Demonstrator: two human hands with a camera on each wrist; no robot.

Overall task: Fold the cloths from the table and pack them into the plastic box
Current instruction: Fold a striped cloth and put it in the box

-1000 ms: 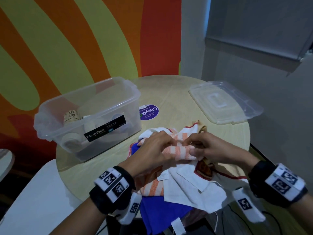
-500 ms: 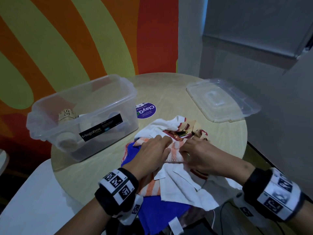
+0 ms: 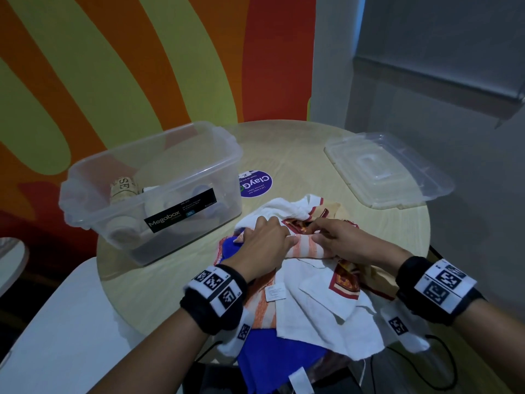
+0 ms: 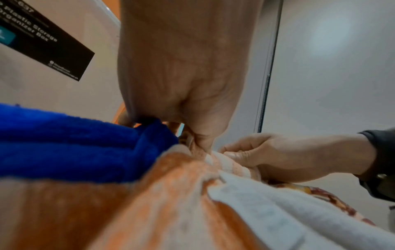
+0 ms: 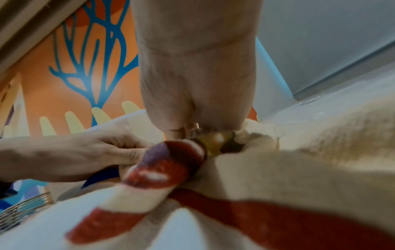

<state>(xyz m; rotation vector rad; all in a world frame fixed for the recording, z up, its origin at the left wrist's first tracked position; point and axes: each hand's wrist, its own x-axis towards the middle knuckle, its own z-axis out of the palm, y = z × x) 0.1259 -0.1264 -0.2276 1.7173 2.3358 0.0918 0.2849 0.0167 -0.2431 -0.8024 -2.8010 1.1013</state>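
Nearest, the blue cloth [image 3: 272, 362] hangs over the desk [image 3: 287, 143] edge. On the heap above it, the left hand [image 3: 265, 245] and right hand [image 3: 345, 247] each pinch the orange-striped cloth [image 3: 305, 245] with curled fingers. Only the left wrist view shows the box label's "Plastic Storage Organizer Box". Farther off stand the plastic box [image 3: 153, 191], marked "Megabox", a purple "ClayGo" sticker [image 3: 256, 185] and the lid [image 3: 386, 173].

Head view high, facing down over round table [image 3: 176, 282], both wrist views low, close, sharing the cloth pile [image 3: 312, 302]
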